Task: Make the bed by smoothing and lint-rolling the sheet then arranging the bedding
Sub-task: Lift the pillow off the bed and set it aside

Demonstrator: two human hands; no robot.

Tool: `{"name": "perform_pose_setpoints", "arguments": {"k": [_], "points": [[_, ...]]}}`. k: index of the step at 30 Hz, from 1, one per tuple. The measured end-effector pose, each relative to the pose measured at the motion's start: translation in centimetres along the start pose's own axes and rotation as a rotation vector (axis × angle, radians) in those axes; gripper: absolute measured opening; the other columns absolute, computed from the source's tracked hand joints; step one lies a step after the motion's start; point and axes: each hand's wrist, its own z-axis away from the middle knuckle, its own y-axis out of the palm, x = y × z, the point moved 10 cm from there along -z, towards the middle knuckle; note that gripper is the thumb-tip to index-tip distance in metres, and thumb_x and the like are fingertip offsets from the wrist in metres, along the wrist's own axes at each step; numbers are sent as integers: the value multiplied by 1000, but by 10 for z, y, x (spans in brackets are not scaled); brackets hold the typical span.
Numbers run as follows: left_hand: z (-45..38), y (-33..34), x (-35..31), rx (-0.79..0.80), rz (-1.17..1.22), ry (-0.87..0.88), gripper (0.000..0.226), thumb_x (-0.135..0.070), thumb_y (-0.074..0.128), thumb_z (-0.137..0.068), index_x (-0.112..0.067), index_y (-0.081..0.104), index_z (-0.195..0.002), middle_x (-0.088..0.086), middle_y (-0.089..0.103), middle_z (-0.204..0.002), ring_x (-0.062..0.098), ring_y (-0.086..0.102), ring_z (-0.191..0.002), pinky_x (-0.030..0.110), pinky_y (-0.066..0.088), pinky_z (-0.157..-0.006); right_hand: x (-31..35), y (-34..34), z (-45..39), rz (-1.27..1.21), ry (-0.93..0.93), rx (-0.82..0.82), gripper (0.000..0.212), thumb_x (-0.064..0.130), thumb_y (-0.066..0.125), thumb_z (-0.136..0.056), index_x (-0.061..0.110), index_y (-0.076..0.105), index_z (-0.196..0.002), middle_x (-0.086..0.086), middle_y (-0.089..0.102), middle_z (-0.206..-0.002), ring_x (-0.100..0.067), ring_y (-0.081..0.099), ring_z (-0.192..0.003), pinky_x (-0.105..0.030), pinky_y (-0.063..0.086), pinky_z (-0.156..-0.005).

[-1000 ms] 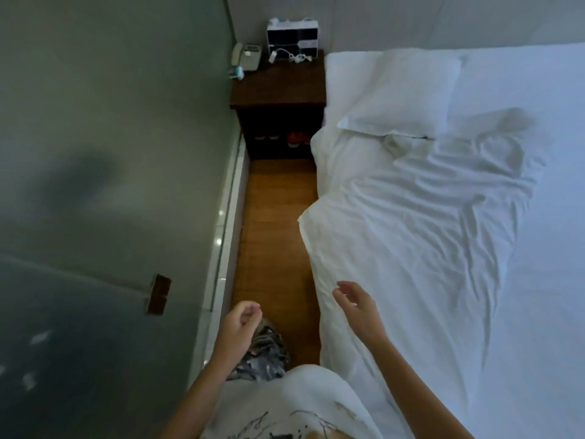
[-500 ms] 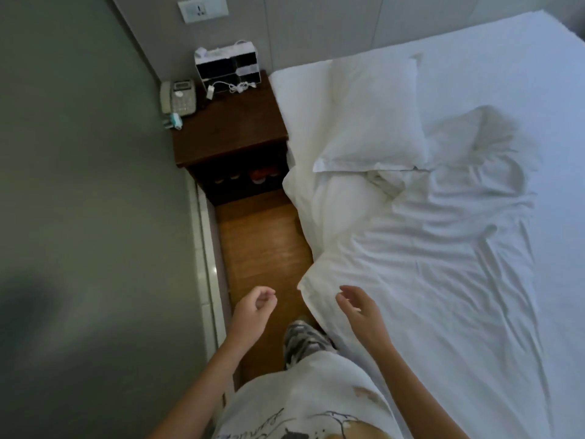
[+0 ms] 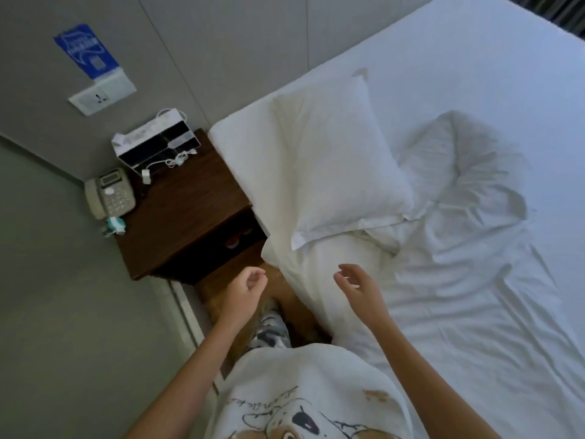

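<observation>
Both hands (image 3: 243, 294) (image 3: 361, 288) hover empty beside rumpled sheet (image 3: 459, 296).

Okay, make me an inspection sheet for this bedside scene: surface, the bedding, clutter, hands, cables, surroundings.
Surface: bed, white, smooth at the far side.
Job's things: pillow at the head; rumpled sheet below it; lint roller: nothing seen.
Clutter: phone and organizer box on nightstand.
Hands: left hand loosely curled, empty; right hand relaxed over the sheet's edge, empty.
Cables: white cable by the box.
Surroundings: wall socket, wood floor.
</observation>
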Motion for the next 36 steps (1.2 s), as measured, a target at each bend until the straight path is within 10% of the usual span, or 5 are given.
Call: {"name": "perform_pose_setpoints", "arguments": {"k": [12, 19, 25, 28, 36], "points": [[-304, 26, -126, 303, -188, 129, 23, -20, 57, -95, -13, 59, -117, 2, 63, -113, 18, 59, -101, 33, 47, -88, 49, -28, -227, 38, 227, -252, 36, 36, 62, -91, 18, 59, -122, 3, 66, -112, -9, 62, -95, -32, 52, -88], [-498, 81, -164, 408, -416, 197, 58, -36, 59, -93, -20, 37, -144, 2, 48, -140, 21, 50, -124, 32, 42, -94, 75, -39, -419, 307, 267, -335, 58, 40, 63, -90, 15, 45, -139, -6, 48, -140, -22, 47, -127, -37, 40, -102], [-603, 148, -114, 535, -318, -156, 120, -75, 67, -62, -35, 1, -154, 7, 37, -153, 26, 43, -135, 38, 39, -108, 26, -88, -543, 529, 411, -466, 108, 63, 70, -73, 13, 17, -152, -19, 28, -153, -34, 25, -142, -46, 22, -117], [-615, 182, -94, 513, -95, -257, 122, -60, 76, -69, -31, -7, -154, 4, 40, -151, 24, 45, -134, 28, 35, -107, -20, -103, -571, 560, 567, -387, 121, 73, 67, -66, 13, 8, -152, -20, 33, -149, -36, 32, -138, -48, 27, -113], [-602, 172, -117, 341, 180, -105, 99, -19, 80, -77, -23, 19, -154, 0, 45, -147, 20, 47, -130, 21, 35, -101, 1, -96, -552, 335, 507, -469, 50, 44, 70, -81, 7, 56, -112, -14, 66, -105, -35, 60, -99, -37, 44, -77]]}}
